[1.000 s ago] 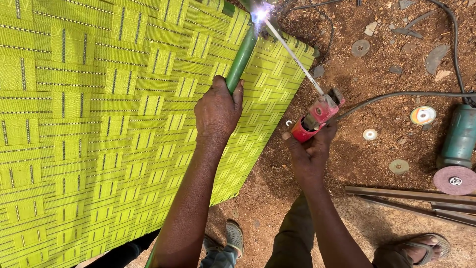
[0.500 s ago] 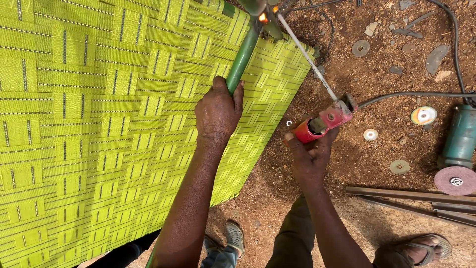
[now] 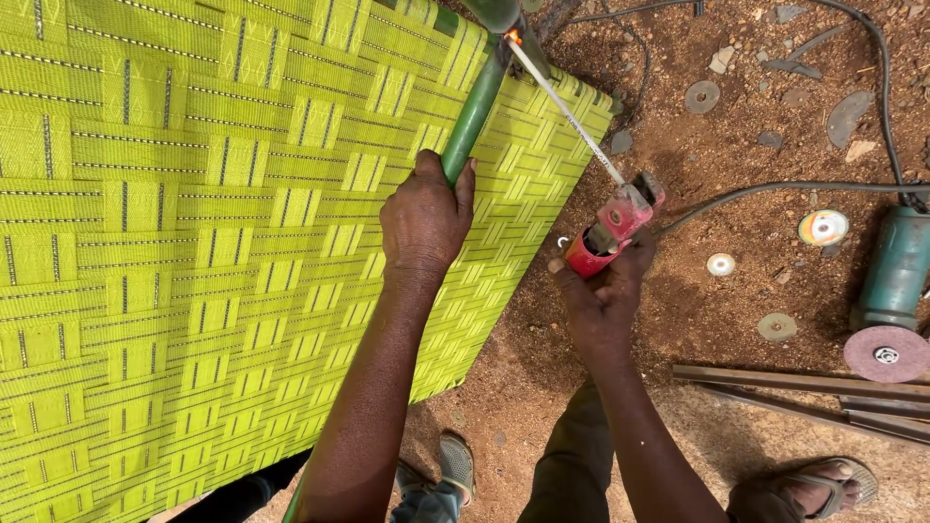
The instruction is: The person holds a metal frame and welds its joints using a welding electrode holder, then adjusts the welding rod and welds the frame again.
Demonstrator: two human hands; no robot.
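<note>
Since a second ago the bright arc has faded to a small glow where the welding rod (image 3: pixel 567 105) held in the red electrode holder (image 3: pixel 612 226), gripped by the right hand (image 3: pixel 603 298), meets the green pipe (image 3: pixel 474 111) that the left hand (image 3: pixel 423 221) clasps over the yellow-green woven panel (image 3: pixel 194 242).

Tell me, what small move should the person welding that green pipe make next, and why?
Probably keep the rod tip on the glowing joint. The right hand holds the red electrode holder, and the left hand grips the green pipe, bracing it.
</note>
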